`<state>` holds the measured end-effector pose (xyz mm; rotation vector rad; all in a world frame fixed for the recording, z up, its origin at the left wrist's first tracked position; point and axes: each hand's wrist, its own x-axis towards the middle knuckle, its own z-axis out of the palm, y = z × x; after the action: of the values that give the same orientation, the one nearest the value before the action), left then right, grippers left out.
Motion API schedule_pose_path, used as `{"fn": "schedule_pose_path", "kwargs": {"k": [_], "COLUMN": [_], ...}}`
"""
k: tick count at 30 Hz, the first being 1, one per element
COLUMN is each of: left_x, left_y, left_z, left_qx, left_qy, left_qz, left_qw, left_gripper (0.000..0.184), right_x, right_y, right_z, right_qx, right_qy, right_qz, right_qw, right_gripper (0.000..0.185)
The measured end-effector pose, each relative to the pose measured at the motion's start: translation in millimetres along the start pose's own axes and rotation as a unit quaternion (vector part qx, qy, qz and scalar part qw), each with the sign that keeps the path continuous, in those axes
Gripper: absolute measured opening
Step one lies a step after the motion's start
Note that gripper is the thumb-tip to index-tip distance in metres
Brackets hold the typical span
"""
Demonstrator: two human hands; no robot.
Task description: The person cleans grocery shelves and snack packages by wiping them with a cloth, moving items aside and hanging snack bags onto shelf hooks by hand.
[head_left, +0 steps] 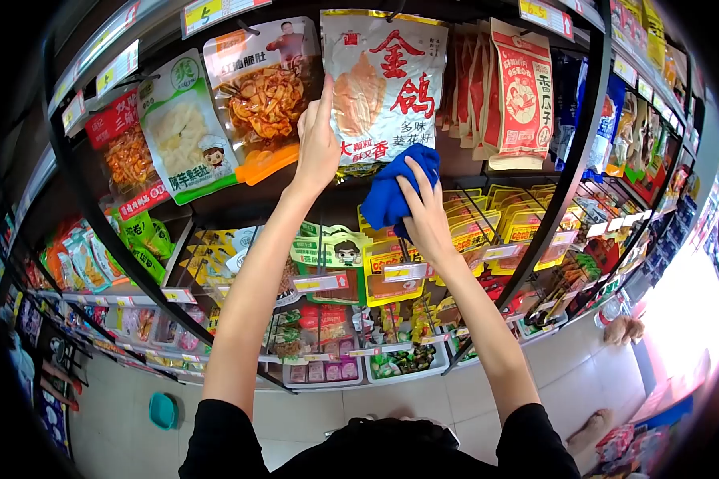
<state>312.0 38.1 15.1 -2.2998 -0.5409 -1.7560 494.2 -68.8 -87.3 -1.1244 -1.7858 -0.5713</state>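
A silver snack bag (375,88) with red characters hangs from the upper rack in front of me. My left hand (318,148) is at its left edge, the index finger pointing up along the side and the other fingers curled at the edge. In my right hand (425,209) is a bunched blue cloth (395,188), pressed against the lower right of the bag. Left of the silver bag hangs a pouch of red-orange food (265,100). Brown-and-red paper packets (521,96) hang to its right.
Yellow packets (471,219) hang on hooks below my right hand, behind price tags (319,283). Black rack posts (555,160) stand on either side. White trays (407,363) line the bottom shelf. A teal basin (163,410) sits on the tiled floor.
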Motion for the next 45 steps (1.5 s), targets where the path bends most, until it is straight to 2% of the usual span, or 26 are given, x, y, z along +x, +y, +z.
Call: {"fn": "schedule_pose_path", "kwargs": {"k": [3,4,6,8,10,12,14,16,17,18,20,21,22,24,25,26,28,29,31,34,37,38,40,41,45], "left_x": [-2,-3,-7,-10,-8,-1,7,16,22,26,33,33,35,36,33,34,36,35,33,29,31,32,31,32,34], "left_y": [8,9,11,29,56,82,97,118,129,130,142,138,140,145,149,151,150,149,146,144,147,150,155,141,153], "left_z": [10,15,27,37,43,44,63,77,84,102,124,142,148,157,160,161,157,152,152,151,139,135,129,137,134], "left_qx": [-0.037,-0.044,-0.009,-0.017,-0.002,-0.084,-0.206,-0.342,-0.402,-0.453,-0.411,-0.363,-0.363,-0.221,-0.153,-0.149,-0.426,-0.473,-0.468,-0.466,-0.435,-0.431,-0.512,-0.495,-0.507], "left_qy": [0.036,0.034,0.098,0.115,0.206,0.157,0.113,0.037,-0.015,-0.046,-0.074,-0.056,-0.058,-0.043,-0.027,-0.027,-0.083,-0.107,-0.093,-0.067,-0.115,-0.114,-0.109,-0.113,-0.104], "left_qz": [-0.055,-0.055,-0.022,-0.052,-0.033,0.008,0.008,-0.067,-0.102,-0.133,-0.149,-0.117,-0.118,-0.088,-0.063,-0.065,-0.114,-0.123,-0.114,-0.110,-0.174,-0.175,-0.162,-0.133,-0.138], "left_qw": [0.997,0.997,0.995,0.992,0.978,0.984,0.972,0.937,0.910,0.880,0.897,0.923,0.923,0.970,0.986,0.986,0.894,0.866,0.871,0.876,0.876,0.878,0.836,0.851,0.844], "left_gripper": [0.074,0.074,0.072,0.069,0.066,0.061,0.057,0.054,0.061,0.077,0.090,0.103,0.103,0.103,0.097,0.097,0.088,0.084,0.084,0.082,0.080,0.080,0.082,0.083,0.080], "right_x": [14,21,39,51,63,75,83,96,105,113,127,135,140,137,134,132,124,123,121,110,94,87,70,58,13], "right_y": [-18,-26,-36,-37,-32,-19,-5,29,47,63,81,94,97,96,86,85,87,92,107,111,109,109,110,110,126], "right_z": [-34,-48,-75,-93,-113,-132,-151,-166,-173,-180,-185,-187,-185,-174,-177,-177,-173,-172,-170,-159,-158,-157,-156,-156,-154], "right_qx": [-0.019,-0.030,-0.064,-0.071,-0.102,-0.152,-0.159,-0.161,-0.152,-0.152,-0.150,-0.183,-0.158,-0.163,-0.129,-0.124,-0.108,-0.103,-0.139,-0.128,-0.086,-0.078,-0.055,-0.045,0.007], "right_qy": [0.058,0.092,0.116,0.141,0.164,0.186,0.210,0.255,0.280,0.298,0.313,0.307,0.293,0.288,0.239,0.233,0.254,0.256,0.250,0.254,0.222,0.214,0.199,0.188,0.132], "right_qz": [-0.031,-0.053,-0.068,-0.072,-0.088,-0.099,-0.079,-0.105,-0.114,-0.115,-0.072,-0.092,-0.079,-0.083,-0.027,-0.032,-0.029,-0.030,-0.111,-0.077,-0.070,-0.078,-0.101,-0.104,-0.106], "right_qw": [0.998,0.994,0.989,0.985,0.977,0.966,0.962,0.947,0.941,0.935,0.935,0.929,0.940,0.940,0.962,0.964,0.961,0.961,0.952,0.956,0.969,0.971,0.973,0.976,0.986], "right_gripper": [0.063,0.062,0.061,0.061,0.062,0.060,0.060,0.057,0.055,0.056,0.055,0.056,0.057,0.059,0.083,0.087,0.075,0.075,0.062,0.060,0.060,0.059,0.058,0.059,0.057]}}
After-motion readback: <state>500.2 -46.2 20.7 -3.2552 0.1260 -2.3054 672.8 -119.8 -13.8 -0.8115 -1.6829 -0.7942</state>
